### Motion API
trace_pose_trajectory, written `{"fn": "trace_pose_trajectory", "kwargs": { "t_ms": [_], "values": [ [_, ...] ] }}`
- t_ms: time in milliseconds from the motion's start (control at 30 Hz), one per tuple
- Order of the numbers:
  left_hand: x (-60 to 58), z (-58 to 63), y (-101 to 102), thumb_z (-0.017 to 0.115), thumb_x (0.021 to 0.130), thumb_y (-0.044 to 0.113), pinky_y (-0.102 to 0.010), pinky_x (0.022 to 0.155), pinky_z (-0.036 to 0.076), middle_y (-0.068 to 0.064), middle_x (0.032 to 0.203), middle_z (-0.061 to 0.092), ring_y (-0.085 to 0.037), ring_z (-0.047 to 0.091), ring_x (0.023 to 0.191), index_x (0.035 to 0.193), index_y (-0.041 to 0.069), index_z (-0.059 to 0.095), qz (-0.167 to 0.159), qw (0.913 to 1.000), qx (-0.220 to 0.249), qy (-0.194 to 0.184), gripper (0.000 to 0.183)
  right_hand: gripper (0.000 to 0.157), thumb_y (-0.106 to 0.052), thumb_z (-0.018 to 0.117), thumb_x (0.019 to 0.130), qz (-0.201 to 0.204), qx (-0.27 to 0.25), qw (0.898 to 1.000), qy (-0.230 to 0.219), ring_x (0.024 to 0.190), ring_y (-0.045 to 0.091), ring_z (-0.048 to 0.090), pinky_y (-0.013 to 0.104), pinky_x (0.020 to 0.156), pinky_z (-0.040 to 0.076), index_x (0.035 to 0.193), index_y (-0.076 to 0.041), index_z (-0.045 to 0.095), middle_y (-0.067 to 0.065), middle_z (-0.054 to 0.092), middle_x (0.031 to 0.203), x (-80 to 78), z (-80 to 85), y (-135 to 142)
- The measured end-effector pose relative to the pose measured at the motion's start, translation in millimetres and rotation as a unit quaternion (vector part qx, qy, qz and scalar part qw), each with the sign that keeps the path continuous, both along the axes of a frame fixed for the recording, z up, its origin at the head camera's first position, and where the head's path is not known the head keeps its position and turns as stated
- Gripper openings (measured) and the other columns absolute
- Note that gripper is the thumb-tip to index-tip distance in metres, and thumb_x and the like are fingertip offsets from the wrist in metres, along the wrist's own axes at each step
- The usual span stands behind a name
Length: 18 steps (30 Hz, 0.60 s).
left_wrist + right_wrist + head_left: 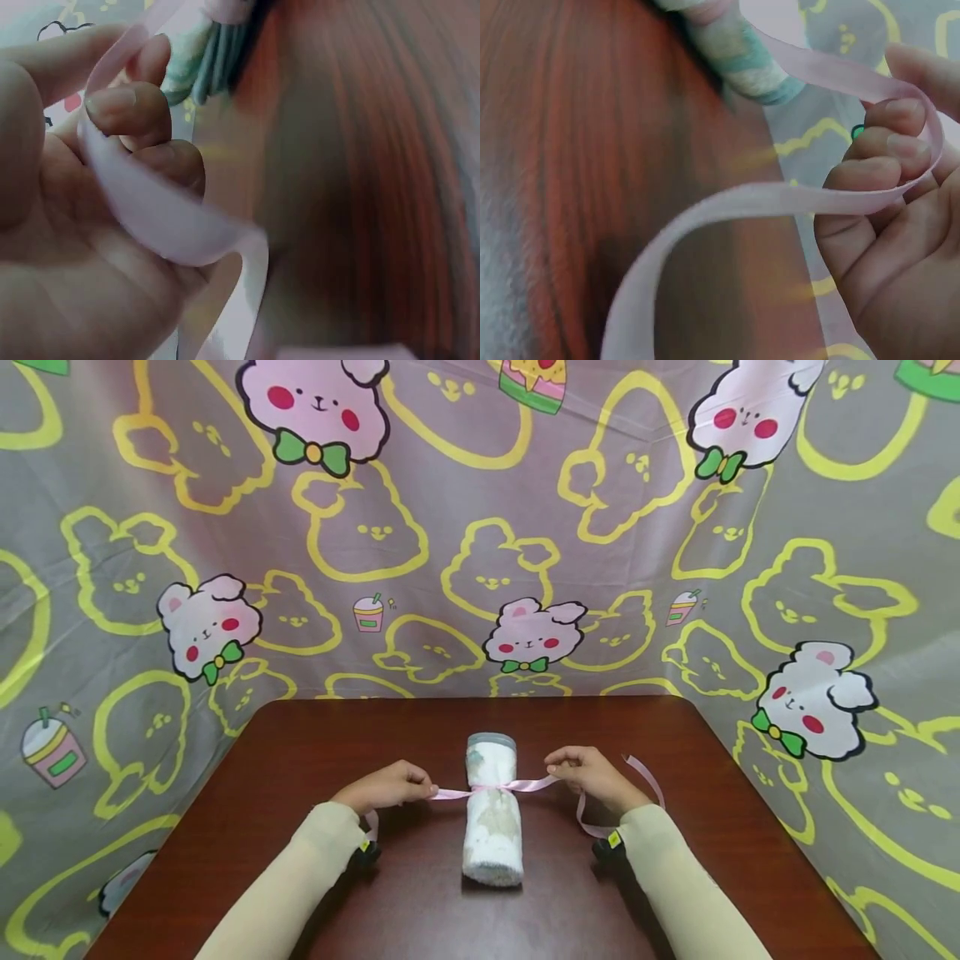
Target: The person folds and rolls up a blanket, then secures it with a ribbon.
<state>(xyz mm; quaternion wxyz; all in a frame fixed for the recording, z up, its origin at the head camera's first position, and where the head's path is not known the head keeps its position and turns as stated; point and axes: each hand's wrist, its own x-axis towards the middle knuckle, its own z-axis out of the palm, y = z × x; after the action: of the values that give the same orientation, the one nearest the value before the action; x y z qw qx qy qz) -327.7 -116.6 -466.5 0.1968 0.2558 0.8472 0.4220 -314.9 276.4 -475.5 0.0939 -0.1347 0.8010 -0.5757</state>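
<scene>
A rolled white towel (pixel 492 839) with pale grey-green patches lies lengthwise on the table, cinched at its middle by a pink ribbon (pixel 528 786). My left hand (pixel 384 785) pinches the ribbon just left of the roll, and my right hand (pixel 594 774) grips the other side, so both stretches run nearly straight outward. In the left wrist view, the ribbon (pixel 161 214) passes over the curled fingers and trails below. The right wrist view has the ribbon (pixel 742 199) looping round the fingers, its tail hanging down; the towel's end (pixel 761 71) shows behind.
Under everything is a dark reddish-brown table (pixel 360 893). A grey curtain (pixel 637 568) with cartoon rabbits surrounds its back and sides. Small black wrist cameras (pixel 609 847) sit under both sleeves. A loose ribbon tail curls beside the right wrist.
</scene>
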Motion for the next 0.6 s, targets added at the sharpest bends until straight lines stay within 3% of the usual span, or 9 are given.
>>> {"fn": "trace_pose_trajectory", "kwargs": {
  "t_ms": [167,267,367,433,500,567,600],
  "values": [
    [1.3,3.5,8.2,0.064,0.095,0.021,-0.027,0.050,0.032,-0.002,0.069,0.050,-0.014,0.039,0.058,0.092,-0.005,0.066,0.002,0.9962,0.079,-0.036,0.027,0.029,-0.015,0.067,0.093,0.012,-0.050,0.999,-0.006,0.057,0.017,0.043,0.028,0.053,0.040,0.117,0.000,0.064,0.005,0.050,0.068,3.6,9.0,-2.1],
    [0.9,3.0,14.1,0.063,0.096,0.020,-0.029,0.047,0.026,0.000,0.065,0.042,-0.014,0.032,0.054,0.093,-0.013,0.056,0.000,0.9878,0.140,-0.068,0.033,0.026,-0.015,0.066,0.093,0.016,-0.081,0.997,-0.003,0.058,0.018,0.043,0.030,0.054,0.040,0.116,-0.003,0.065,0.006,0.049,0.069,5.2,11.9,-4.0],
    [1.4,2.4,21.8,0.060,0.097,0.019,-0.031,0.050,0.030,0.000,0.066,0.045,-0.017,0.037,0.058,0.093,-0.015,0.052,0.003,0.9787,0.189,-0.079,0.035,0.024,-0.014,0.066,0.093,0.015,-0.113,0.993,0.008,0.058,0.017,0.042,0.032,0.056,0.040,0.115,-0.002,0.065,0.005,0.050,0.070,6.0,12.9,-6.5],
    [1.3,1.3,27.5,0.058,0.098,0.016,-0.034,0.058,0.040,-0.003,0.072,0.053,-0.021,0.046,0.066,0.090,-0.012,0.056,0.004,0.9711,0.225,-0.081,0.029,0.023,-0.011,0.065,0.094,0.020,-0.135,0.991,0.014,0.058,0.016,0.042,0.032,0.056,0.039,0.114,-0.001,0.065,0.004,0.050,0.071,6.3,13.0,-8.7],
    [1.6,0.3,33.1,0.056,0.098,0.011,-0.041,0.075,0.048,-0.004,0.081,0.061,-0.023,0.055,0.078,0.090,-0.007,0.062,0.002,0.9626,0.258,-0.084,0.021,0.020,-0.008,0.064,0.094,0.024,-0.165,0.986,0.013,0.058,0.015,0.041,0.032,0.056,0.037,0.112,-0.001,0.065,0.003,0.050,0.071,6.3,12.4,-11.2],
    [0.6,-0.9,37.3,0.054,0.099,0.007,-0.050,0.092,0.044,-0.004,0.092,0.066,-0.022,0.060,0.089,0.090,0.002,0.066,-0.007,0.9520,0.292,-0.093,0.016,0.017,-0.005,0.063,0.093,0.025,-0.192,0.981,0.012,0.057,0.014,0.041,0.031,0.056,0.036,0.110,-0.001,0.065,0.002,0.050,0.070,5.6,11.8,-13.8],
    [0.4,-1.2,39.0,0.054,0.099,0.006,-0.052,0.094,0.043,-0.004,0.095,0.066,-0.021,0.061,0.091,0.090,0.005,0.067,-0.012,0.9471,0.306,-0.097,0.016,0.016,-0.004,0.063,0.093,0.024,-0.202,0.979,0.012,0.057,0.014,0.041,0.030,0.056,0.036,0.109,-0.001,0.066,0.002,0.050,0.070,5.5,11.7,-14.8]
  ]
}}
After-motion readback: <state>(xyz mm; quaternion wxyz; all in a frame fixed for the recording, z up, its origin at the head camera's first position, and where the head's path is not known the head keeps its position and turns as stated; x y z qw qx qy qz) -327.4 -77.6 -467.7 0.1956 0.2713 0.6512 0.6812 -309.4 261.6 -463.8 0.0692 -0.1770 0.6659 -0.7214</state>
